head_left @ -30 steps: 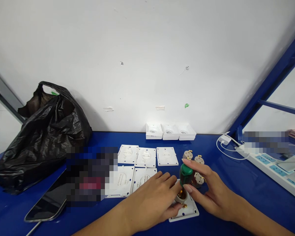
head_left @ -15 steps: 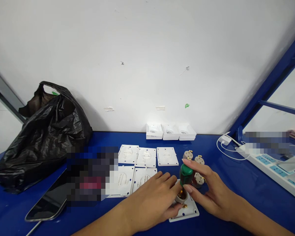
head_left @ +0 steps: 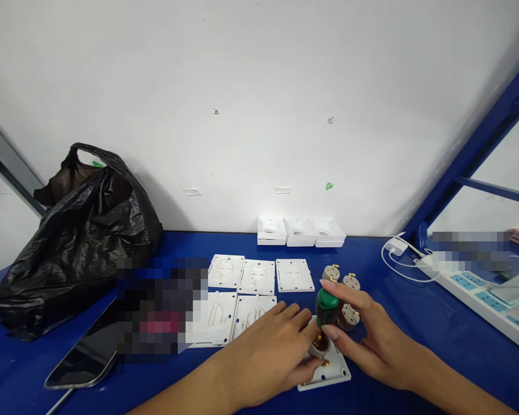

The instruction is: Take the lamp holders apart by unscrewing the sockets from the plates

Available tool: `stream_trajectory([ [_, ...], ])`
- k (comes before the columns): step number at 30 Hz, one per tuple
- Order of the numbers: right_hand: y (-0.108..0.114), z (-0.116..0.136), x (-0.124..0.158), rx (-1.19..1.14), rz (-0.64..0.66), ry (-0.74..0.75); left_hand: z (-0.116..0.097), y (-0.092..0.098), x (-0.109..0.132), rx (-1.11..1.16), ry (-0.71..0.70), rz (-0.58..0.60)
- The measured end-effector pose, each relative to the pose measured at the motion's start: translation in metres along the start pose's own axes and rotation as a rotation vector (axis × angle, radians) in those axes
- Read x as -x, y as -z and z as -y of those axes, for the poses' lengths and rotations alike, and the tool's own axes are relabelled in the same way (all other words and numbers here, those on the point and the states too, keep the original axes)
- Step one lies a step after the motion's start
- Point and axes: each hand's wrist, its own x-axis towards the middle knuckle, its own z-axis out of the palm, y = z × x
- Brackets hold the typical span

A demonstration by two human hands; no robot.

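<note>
My right hand point(head_left: 372, 340) is closed round the green handle of a screwdriver point(head_left: 327, 307), which stands upright. Its lower end goes into a round lamp socket point(head_left: 319, 347) with brass parts inside. Thumb and fingers of my left hand point(head_left: 274, 351) grip this socket from the left side. Beneath it lies a square white plate point(head_left: 335, 372) with holes along its edges, partly covered by my hands. Just beyond my right fingers stand several loose lamp sockets point(head_left: 350, 316) with brass tabs.
Several white square plates point(head_left: 258, 276) lie left of centre. White boxes point(head_left: 300, 232) line the wall. A black plastic bag point(head_left: 82, 242) and a phone point(head_left: 84, 357) are on the left, beside a blurred patch. A power strip point(head_left: 488, 305) with cables runs along the right.
</note>
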Motion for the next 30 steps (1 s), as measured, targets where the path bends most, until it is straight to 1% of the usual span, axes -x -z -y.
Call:
stream_trajectory([
  [10, -0.0003, -0.0019, 0.0002, -0.004, 0.013, 0.004, 0.0011, -0.0005, -0.0009, -0.004, -0.006, 0.009],
  [22, 0.0006, -0.0009, 0.0018, 0.030, 0.064, -0.008, -0.0004, 0.0021, -0.0009, -0.004, 0.002, 0.028],
  [30, 0.0000, -0.0007, 0.0014, 0.022, 0.083, -0.022, 0.0005, 0.0003, -0.0009, 0.004, -0.002, 0.015],
])
